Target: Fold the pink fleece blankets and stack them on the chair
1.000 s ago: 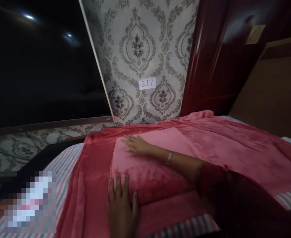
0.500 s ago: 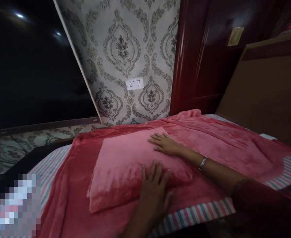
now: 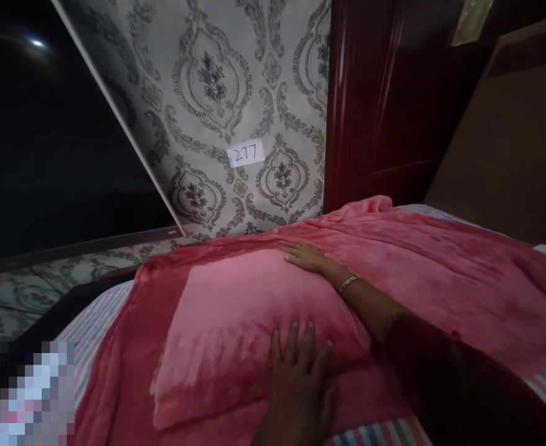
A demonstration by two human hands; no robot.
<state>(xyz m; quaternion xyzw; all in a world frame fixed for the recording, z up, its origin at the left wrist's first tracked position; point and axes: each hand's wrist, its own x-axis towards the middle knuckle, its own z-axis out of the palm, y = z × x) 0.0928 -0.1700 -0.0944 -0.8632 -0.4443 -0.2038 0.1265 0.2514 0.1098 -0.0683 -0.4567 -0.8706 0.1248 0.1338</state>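
A thick pink plush blanket [image 3: 235,316], folded into a pillow-like block with a darker red front edge, lies in the middle of the bed. My left hand [image 3: 298,378] rests palm down on its near edge, fingers spread. My right hand [image 3: 303,255] lies flat at its far right edge, fingers stretched out, with a silver bracelet [image 3: 349,283] on the wrist. Beneath is a larger red and pink plush blanket [image 3: 440,266] spread over a striped sheet [image 3: 98,316].
A dark television screen [image 3: 59,148] stands at the left. Behind the bed is patterned wallpaper [image 3: 212,80] with a paper label [image 3: 246,152] reading 277. A dark red wooden panel [image 3: 384,111] and a brown board [image 3: 514,142] are at the right.
My right hand has slid toward the folded blanket's far edge. My left hand remains at the near edge. The view has shifted a little, and the folded blanket appears larger and lower.
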